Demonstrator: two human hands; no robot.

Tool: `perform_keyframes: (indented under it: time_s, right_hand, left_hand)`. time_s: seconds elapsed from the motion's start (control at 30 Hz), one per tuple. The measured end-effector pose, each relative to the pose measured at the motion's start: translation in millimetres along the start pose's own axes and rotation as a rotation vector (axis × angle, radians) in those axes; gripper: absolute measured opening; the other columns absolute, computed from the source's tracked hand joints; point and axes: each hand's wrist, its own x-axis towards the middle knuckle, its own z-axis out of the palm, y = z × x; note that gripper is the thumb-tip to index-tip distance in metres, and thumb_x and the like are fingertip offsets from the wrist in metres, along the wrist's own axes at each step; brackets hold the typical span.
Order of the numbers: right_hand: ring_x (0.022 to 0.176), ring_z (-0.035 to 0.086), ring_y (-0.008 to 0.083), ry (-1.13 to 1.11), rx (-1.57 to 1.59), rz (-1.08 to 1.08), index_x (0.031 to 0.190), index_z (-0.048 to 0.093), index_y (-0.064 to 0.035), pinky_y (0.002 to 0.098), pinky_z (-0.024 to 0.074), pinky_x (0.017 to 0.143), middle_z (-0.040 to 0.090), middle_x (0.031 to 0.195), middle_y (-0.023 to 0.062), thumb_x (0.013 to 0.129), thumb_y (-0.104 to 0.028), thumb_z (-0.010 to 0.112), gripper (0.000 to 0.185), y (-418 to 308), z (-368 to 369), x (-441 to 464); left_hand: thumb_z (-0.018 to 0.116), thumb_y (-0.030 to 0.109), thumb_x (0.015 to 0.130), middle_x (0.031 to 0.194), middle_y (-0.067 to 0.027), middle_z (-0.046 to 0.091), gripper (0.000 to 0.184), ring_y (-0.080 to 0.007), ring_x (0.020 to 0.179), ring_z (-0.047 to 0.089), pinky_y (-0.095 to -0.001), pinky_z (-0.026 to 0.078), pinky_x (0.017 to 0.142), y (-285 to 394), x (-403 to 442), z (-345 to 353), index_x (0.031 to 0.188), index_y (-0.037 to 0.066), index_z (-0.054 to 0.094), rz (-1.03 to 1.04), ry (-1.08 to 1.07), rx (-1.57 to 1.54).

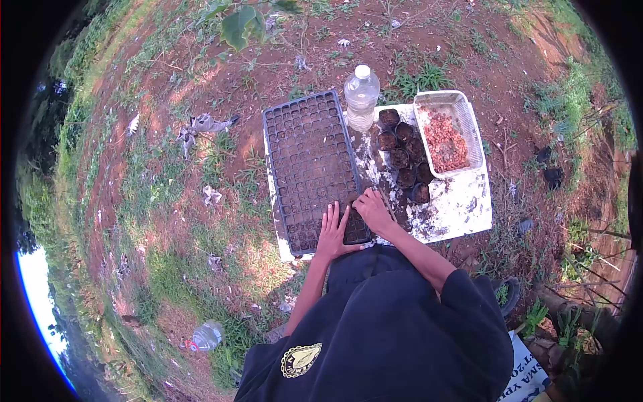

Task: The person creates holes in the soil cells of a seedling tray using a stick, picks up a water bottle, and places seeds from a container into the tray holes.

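While the left hand (pixel 333 234) is lying open, back upward, on the near end of the seedling tray (pixel 274 161), its fingers spreading over the cells, the right hand (pixel 375 213) is bending its fingers at the tray's right rim, just beside it; whether those fingertips are gripping anything, I cannot tell. The tray is reaching away from both hands across a white board (pixel 462 208). Well beyond the right hand, a clear capped bottle (pixel 362 100) is standing beside the tray. Beyond that hand and to its right, small black pots (pixel 403 134) of dark soil are clustering, and farther right a white basket (pixel 474 124) is holding reddish, seed-like pieces (pixel 447 144).
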Motion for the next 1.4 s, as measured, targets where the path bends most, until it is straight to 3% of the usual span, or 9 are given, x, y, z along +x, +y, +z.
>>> perform_keyframes:
  time_s: [0.13,0.3,0.4,0.7,1.03,1.23,1.4]
  right_hand:
    - [0.102,0.053,0.0251,-0.063,0.023,0.010,0.096,0.070,-0.0042,0.0389,0.0425,0.089,0.066,0.090,0.0084,0.084,-0.010,0.055,0.020,-0.2,0.4,2.8]
    - [0.092,0.055,0.0277,0.131,0.286,0.167,0.093,0.068,-0.0070,0.0400,0.0430,0.086,0.065,0.081,0.0092,0.086,-0.008,0.060,0.010,-0.4,-8.3,-1.4]
    - [0.087,0.054,0.0287,0.152,0.266,0.228,0.092,0.065,-0.0081,0.0417,0.0428,0.084,0.061,0.079,0.0093,0.084,-0.008,0.067,0.008,-3.1,-19.9,-1.2]
    - [0.087,0.054,0.0266,0.074,0.194,0.166,0.093,0.059,-0.0108,0.0414,0.0404,0.083,0.060,0.079,0.0060,0.085,-0.014,0.067,0.012,-7.1,-15.8,-4.0]
    - [0.087,0.051,0.0287,0.032,0.225,0.146,0.094,0.057,-0.0110,0.0427,0.0374,0.078,0.054,0.082,0.0090,0.084,-0.011,0.064,0.013,-5.0,-9.9,-4.8]
    - [0.086,0.055,0.0258,0.051,0.188,0.166,0.092,0.060,-0.0114,0.0409,0.0398,0.080,0.059,0.078,0.0058,0.084,-0.013,0.067,0.011,-7.7,-12.7,-3.2]
    - [0.092,0.052,0.0308,0.019,0.221,0.172,0.096,0.055,-0.0113,0.0439,0.0373,0.083,0.062,0.080,0.0070,0.084,-0.009,0.062,0.014,-8.4,-12.2,-3.2]
  left_hand:
    - [0.076,0.073,0.058,0.163,-0.0250,0.005,0.136,-0.0434,0.151,0.004,-0.0553,0.010,0.121,-0.8,1.2,-0.1,0.159,0.008,0.012,-0.002,-0.015,-0.009]
    - [0.077,0.073,0.058,0.163,-0.0255,0.005,0.136,-0.0435,0.151,0.005,-0.0553,0.011,0.120,-1.2,0.7,-1.0,0.159,0.007,0.012,0.007,-0.011,-0.009]
    - [0.076,0.073,0.058,0.163,-0.0257,0.005,0.136,-0.0435,0.151,0.005,-0.0554,0.011,0.120,-0.8,0.3,-0.3,0.159,0.007,0.012,0.010,-0.004,-0.006]
    - [0.075,0.074,0.058,0.163,-0.0255,0.005,0.135,-0.0430,0.151,0.005,-0.0552,0.011,0.120,-1.0,0.2,0.1,0.158,0.007,0.013,0.004,-0.005,-0.012]
    - [0.076,0.074,0.058,0.163,-0.0254,0.005,0.135,-0.0428,0.151,0.005,-0.0548,0.010,0.120,-0.8,-0.1,-0.5,0.158,0.008,0.014,0.005,0.002,-0.025]
    - [0.075,0.075,0.059,0.163,-0.0255,0.006,0.135,-0.0433,0.151,0.006,-0.0545,0.010,0.121,-0.7,0.3,-0.1,0.158,0.007,0.015,0.008,0.006,-0.011]
    - [0.074,0.076,0.059,0.162,-0.0256,0.007,0.134,-0.0439,0.150,0.006,-0.0547,0.011,0.120,0.5,0.6,-1.1,0.158,0.007,0.015,0.000,-0.002,-0.005]
